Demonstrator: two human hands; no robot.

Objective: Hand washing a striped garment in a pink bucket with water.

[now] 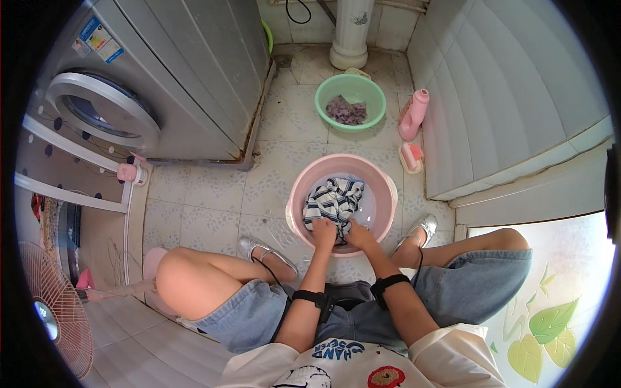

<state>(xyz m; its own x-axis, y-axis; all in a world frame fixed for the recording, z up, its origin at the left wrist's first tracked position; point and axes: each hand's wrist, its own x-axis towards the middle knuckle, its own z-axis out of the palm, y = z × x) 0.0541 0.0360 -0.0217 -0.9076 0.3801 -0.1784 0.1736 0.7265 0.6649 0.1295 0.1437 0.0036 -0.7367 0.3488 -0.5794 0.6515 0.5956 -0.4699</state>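
Observation:
Between my feet stands a pink basin (299,194) with some water in it. A striped cloth (331,199), white with dark bands, lies bunched inside, perhaps a garment; its full shape is hidden by the folds. My left hand (325,231) is closed on the near side of the cloth. Right beside it, my right hand (358,234) also grips the cloth, near the basin's front rim. Both hands are close together, and their fingertips are hidden in the fabric.
Beyond the basin sits a green basin (326,90) holding a wet purple cloth (347,110). To its right are a pink bottle (414,115) and a pink soap dish (411,158). A grey washing machine (187,77) stands at left; a pink fan (55,310) is at lower left.

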